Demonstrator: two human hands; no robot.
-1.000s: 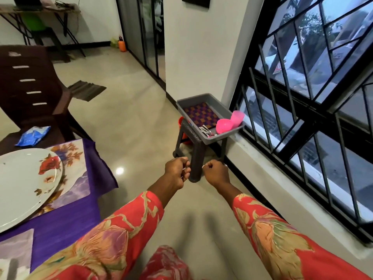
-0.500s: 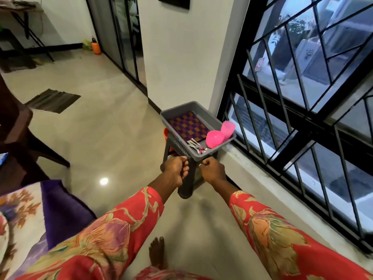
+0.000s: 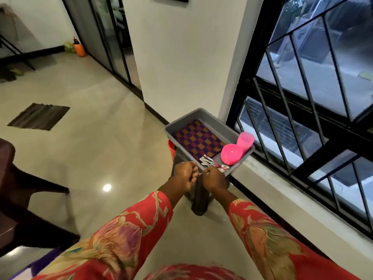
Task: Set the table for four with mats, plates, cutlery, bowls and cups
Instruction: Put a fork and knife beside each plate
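While both grips, left hand [image 3: 183,176] and right hand [image 3: 214,179], curl closed, contents unclear, cutlery [image 3: 210,162] lies just beyond.

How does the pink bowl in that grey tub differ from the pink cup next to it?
The pink bowl is wide and low; the pink cup is narrower and taller. The bowl is a stronger, more saturated pink, the cup paler and slightly see-through. The bowl lies nearer the cutlery, the cup nearer the window. Both sit in the grey tub, touching.

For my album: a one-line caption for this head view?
Both hands curled at a grey tray holding a checked mat, pink bowl, cup, cutlery.
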